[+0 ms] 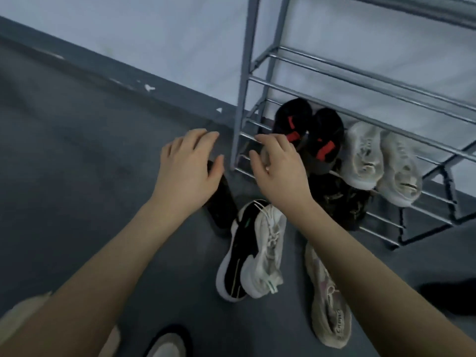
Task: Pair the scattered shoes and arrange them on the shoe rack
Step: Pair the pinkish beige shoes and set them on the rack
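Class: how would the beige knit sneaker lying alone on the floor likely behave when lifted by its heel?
The beige knit sneaker looks soft and slumped, so its upper would probably flop. Probably light. Its flat shape suggests it would slide, not roll.

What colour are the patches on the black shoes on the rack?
Red, on the black shoes; the head view shows them clearly.

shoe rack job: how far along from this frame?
Done: black-red pair and white pair sit side by side on the rack's bottom shelf. In hand: nothing; left hand and right hand hover open. Left: black shoe, black-white shoe, two pale sneakers on the floor.
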The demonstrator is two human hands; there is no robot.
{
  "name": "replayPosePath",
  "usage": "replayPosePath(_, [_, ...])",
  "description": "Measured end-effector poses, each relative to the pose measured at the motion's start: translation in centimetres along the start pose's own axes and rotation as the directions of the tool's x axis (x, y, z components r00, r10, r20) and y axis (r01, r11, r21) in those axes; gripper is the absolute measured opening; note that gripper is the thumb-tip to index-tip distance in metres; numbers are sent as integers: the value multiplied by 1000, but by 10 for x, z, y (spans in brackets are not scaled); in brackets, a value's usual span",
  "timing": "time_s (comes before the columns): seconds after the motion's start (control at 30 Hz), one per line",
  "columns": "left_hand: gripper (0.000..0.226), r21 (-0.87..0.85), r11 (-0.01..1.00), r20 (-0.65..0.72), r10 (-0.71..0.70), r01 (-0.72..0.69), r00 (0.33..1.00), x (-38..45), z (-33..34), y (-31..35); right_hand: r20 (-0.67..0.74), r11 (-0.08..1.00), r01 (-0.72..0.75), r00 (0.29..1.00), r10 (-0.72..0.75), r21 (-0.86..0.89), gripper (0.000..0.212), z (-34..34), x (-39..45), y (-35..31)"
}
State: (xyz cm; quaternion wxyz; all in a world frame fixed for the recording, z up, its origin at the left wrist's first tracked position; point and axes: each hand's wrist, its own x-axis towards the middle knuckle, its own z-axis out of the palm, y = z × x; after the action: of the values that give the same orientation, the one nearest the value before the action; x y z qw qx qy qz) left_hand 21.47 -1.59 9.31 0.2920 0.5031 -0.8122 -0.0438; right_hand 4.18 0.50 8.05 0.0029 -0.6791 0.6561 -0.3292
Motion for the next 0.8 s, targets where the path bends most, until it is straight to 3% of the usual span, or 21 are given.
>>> replayPosePath(0.2, [45, 139, 961, 4, -241, 238, 971, -61, -24, -106, 258, 978, 195, 944, -208, 77, 41, 87, 2, -73])
replayPosePath(0.43, [41, 207, 837, 103, -533, 506, 840, -154, 1, -191, 502, 954, 225, 813, -295, 197, 51, 201, -58, -123])
replayPosePath(0.63, [49, 343, 670, 233, -740, 658, 631, -240, 10, -237, 691, 920, 297, 610, -388, 255, 65, 261, -129, -155])
replayPosePath(0.73, [57, 454, 566, 331, -824, 688, 460, -280, 9, -253, 748, 903, 328, 515, -418, 278, 73, 274, -160, -167])
replayPosePath(0.8, [63, 467, 461, 308, -885, 754, 350, -296, 11, -253, 770, 895, 330, 471, -431, 300, 78, 278, -179, -173])
